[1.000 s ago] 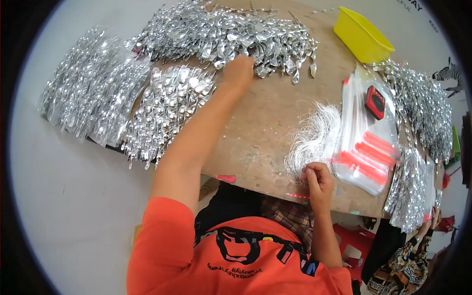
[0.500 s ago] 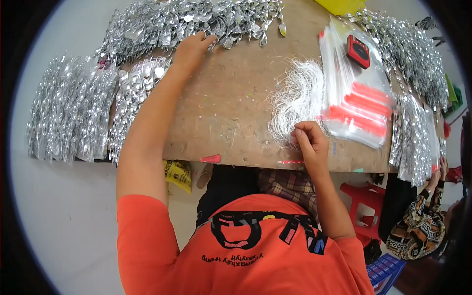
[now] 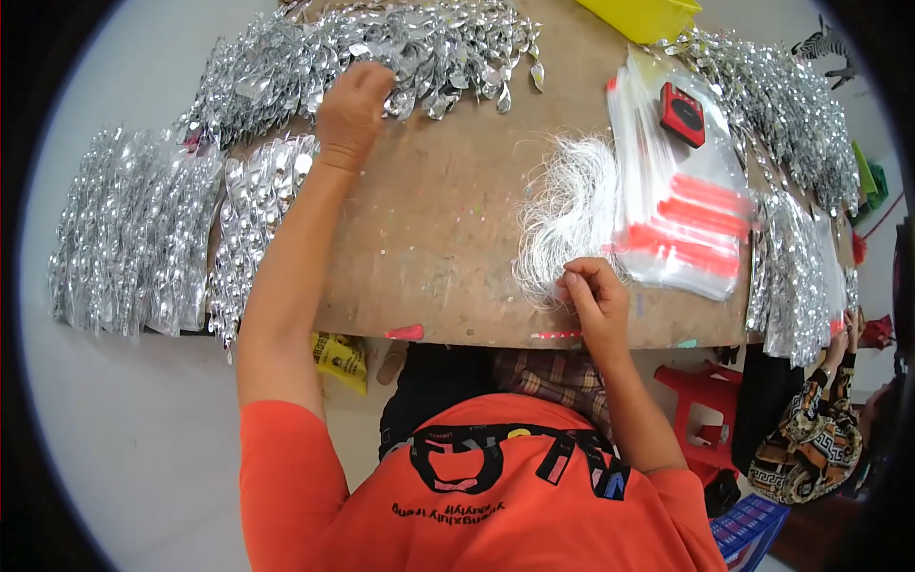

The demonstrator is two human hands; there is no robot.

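Note:
At the far edge of the table lies a heap of shiny silver foil twists [image 3: 448, 57]. My left hand [image 3: 353, 110] is at the near side of this heap, its fingers curled together against the foil; their tips are partly hidden among the pieces. A loose bundle of thin white string [image 3: 572, 195] lies right of the middle. By its near end my right hand [image 3: 599, 300] is closed, thumb and forefinger pinched on what looks like a strand; the strand itself is too fine to make out clearly.
Clear plastic bags [image 3: 667, 219] with red strips lie right of the string, a small red-and-black device [image 3: 682, 114] on top. More silver strands hang at the left [image 3: 133, 229] and right [image 3: 791, 257]. A yellow container [image 3: 648, 19] stands far back. Another person's patterned sleeve [image 3: 810, 419] is at the right.
My left hand has turned and drawn in slightly, its fingers now closer together at the foil heap. My right hand keeps its pinch near the string. The whole view has shifted slightly.

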